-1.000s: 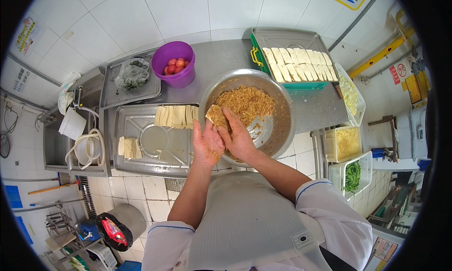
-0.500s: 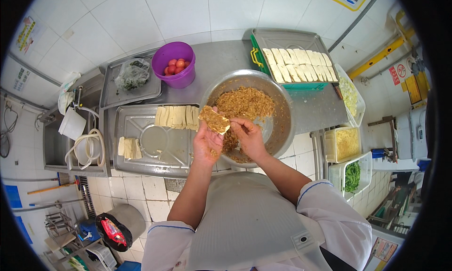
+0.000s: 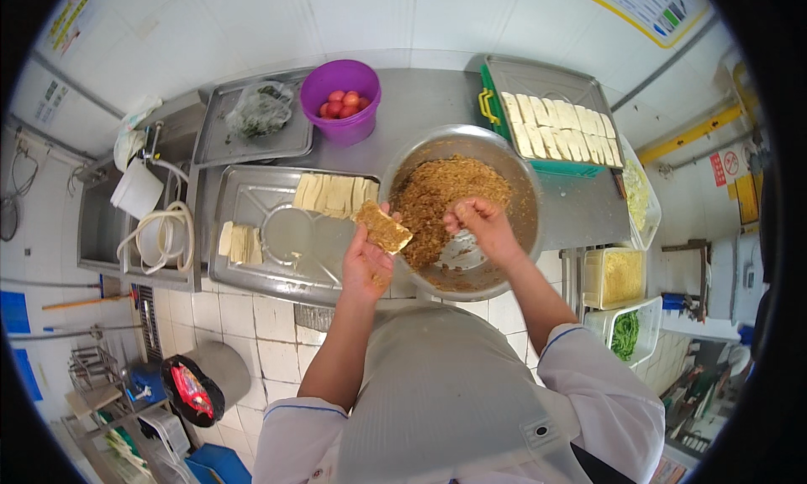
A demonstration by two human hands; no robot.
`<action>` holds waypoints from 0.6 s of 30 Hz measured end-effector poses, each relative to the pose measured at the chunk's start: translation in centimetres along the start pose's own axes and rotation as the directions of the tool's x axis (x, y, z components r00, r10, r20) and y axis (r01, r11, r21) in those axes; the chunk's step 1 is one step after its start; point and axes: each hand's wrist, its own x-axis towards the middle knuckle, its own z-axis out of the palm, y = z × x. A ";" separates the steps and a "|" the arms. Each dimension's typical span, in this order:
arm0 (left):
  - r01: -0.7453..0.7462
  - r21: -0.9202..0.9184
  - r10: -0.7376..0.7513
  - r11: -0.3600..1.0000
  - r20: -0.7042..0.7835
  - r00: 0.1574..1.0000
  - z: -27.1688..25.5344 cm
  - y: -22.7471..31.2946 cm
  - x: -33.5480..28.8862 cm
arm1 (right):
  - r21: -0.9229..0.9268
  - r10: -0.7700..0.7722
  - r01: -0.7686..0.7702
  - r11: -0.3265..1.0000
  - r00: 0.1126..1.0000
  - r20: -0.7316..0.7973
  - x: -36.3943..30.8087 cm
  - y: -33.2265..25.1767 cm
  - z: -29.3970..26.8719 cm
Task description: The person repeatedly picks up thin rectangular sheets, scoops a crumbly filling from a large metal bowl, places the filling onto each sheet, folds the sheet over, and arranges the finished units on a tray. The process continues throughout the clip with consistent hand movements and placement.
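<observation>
My left hand (image 3: 366,269) holds a pale tofu slice (image 3: 383,227) coated with brown minced filling, between thumb and fingers, at the left rim of a big steel bowl (image 3: 526,200). Brown filling (image 3: 450,185) is heaped in the bowl's far and left parts. Over the bowl, my right hand (image 3: 483,226) is apart from the slice, its fingers curled and pressed together; what they hold, if anything, is hidden. To the left, a steel tray (image 3: 315,261) carries a row of plain tofu slices (image 3: 336,195) and a smaller stack (image 3: 241,243).
At the back right, a tray (image 3: 542,76) with two rows of slices rests on a green crate (image 3: 567,169). A purple bucket of tomatoes (image 3: 340,131) stands behind. The sink (image 3: 99,236) is far left; food tubs (image 3: 615,278) sit right, a bin (image 3: 231,375) lower left.
My right hand has moved away from the slice, rightward over the bowl. The slice stays in my left hand, slightly more tilted. The whole view has shifted a little.
</observation>
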 end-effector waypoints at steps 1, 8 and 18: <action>-0.003 -0.013 0.002 1.000 -0.036 0.999 -1.0 0.7 -0.7 | -0.016 0.042 -0.041 0.999 0.996 0.077 0.7 0.5 -1.1; -0.156 -0.082 0.129 0.984 -0.266 0.955 -8.7 7.3 -3.7 | -0.816 -0.175 0.211 0.538 0.975 0.137 7.2 1.7 6.4; -0.247 -0.138 0.196 0.959 -0.308 0.931 -18.3 17.0 -4.8 | -0.934 0.181 0.189 0.302 0.951 0.251 29.2 4.2 29.7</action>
